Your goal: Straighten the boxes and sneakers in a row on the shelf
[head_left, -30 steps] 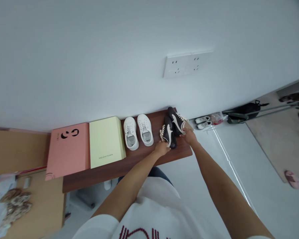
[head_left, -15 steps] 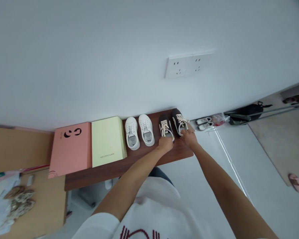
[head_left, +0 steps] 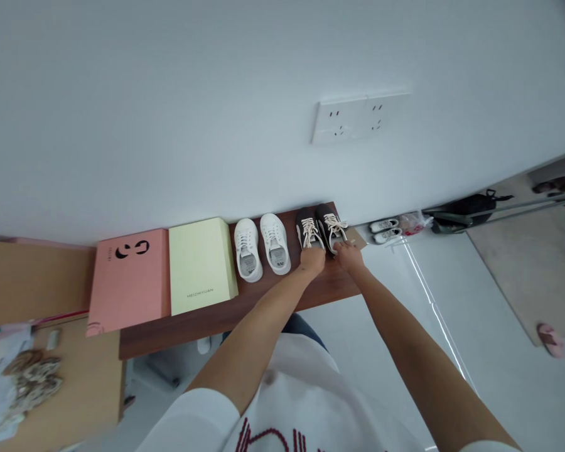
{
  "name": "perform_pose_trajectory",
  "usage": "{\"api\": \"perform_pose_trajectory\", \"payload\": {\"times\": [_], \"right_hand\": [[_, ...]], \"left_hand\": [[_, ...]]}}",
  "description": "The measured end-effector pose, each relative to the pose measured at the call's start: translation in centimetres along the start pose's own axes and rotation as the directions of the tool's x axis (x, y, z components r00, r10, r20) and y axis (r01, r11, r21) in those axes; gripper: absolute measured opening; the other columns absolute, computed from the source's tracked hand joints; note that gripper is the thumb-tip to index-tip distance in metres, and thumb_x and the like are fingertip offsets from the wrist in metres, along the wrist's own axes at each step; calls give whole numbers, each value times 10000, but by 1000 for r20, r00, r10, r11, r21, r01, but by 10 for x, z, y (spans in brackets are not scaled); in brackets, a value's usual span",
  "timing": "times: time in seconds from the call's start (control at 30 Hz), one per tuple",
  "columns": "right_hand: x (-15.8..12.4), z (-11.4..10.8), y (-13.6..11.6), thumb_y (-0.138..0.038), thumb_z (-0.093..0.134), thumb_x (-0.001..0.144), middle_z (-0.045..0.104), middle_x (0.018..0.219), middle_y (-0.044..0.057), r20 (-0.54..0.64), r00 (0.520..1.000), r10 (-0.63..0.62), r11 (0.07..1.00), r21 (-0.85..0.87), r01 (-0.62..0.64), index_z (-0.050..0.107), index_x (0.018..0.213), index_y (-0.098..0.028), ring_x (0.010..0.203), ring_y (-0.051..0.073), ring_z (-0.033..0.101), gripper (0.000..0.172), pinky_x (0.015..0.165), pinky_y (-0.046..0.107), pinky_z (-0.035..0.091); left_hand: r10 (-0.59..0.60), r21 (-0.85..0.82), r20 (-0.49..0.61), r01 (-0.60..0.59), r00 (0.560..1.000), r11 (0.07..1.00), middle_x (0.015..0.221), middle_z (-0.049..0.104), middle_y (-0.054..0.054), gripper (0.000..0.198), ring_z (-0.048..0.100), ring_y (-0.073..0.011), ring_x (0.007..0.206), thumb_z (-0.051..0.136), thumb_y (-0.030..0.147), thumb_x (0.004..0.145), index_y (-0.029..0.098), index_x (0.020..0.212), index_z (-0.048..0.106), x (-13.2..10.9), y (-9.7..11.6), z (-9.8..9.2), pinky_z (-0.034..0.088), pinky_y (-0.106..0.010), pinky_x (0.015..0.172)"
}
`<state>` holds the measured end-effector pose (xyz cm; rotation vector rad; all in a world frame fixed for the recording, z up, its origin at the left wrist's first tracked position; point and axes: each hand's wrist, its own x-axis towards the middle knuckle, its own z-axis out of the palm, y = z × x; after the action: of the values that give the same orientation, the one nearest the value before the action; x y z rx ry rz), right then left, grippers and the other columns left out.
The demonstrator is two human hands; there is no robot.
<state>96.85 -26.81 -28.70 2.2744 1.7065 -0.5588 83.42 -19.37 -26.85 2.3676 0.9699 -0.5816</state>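
Two black sneakers with cream laces stand side by side on a narrow brown wooden shelf (head_left: 263,300), toes toward the wall. My left hand (head_left: 313,260) is closed on the heel of the left black sneaker (head_left: 307,223). The heel of the right black sneaker (head_left: 330,221) is gripped by my right hand (head_left: 349,256). My fingers hide part of both heels. To the left, a white sneaker (head_left: 247,242) and a second white sneaker (head_left: 275,238) stand with a small space between them, toes also toward the wall.
Left of the white sneakers lie a pale yellow box (head_left: 202,263) and a pink box (head_left: 129,282). A socket plate (head_left: 360,118) is on the wall. Cardboard boxes (head_left: 82,376) stand at the left. More white shoes (head_left: 385,231) and a plastic bag (head_left: 413,223) are on the right.
The two black sneakers are closer together, and both have shifted toward the wall. My right hand has brought its sneaker leftward. Both hands keep hold of the heels.
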Motion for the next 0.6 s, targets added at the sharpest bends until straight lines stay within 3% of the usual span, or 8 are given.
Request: {"api": "perform_pose_trajectory", "payload": {"times": [0.4,0.6], "right_hand": [[2,-1,-5,-190,654,911,710,1227,152,-42,997,60,996,66,-58,654,1163,-184,1217,292,594,252,971,372,452],[-1,-4,-7,-230,619,934,700,1268,131,-126,991,53,994,105,-39,660,1195,-195,1203,287,593,267,983,364,443]], "left_hand": [[-23,-21,-33,22,999,1000,1070,750,-204,306,688,-286,1154,482,97,973,97,1150,731,2,1,9,462,-420,1052],[-26,-43,-117,21,993,999,1111,744,-195,309,695,-310,1129,583,268,962,125,1215,689,-7,-2,3,504,-421,987]]}}
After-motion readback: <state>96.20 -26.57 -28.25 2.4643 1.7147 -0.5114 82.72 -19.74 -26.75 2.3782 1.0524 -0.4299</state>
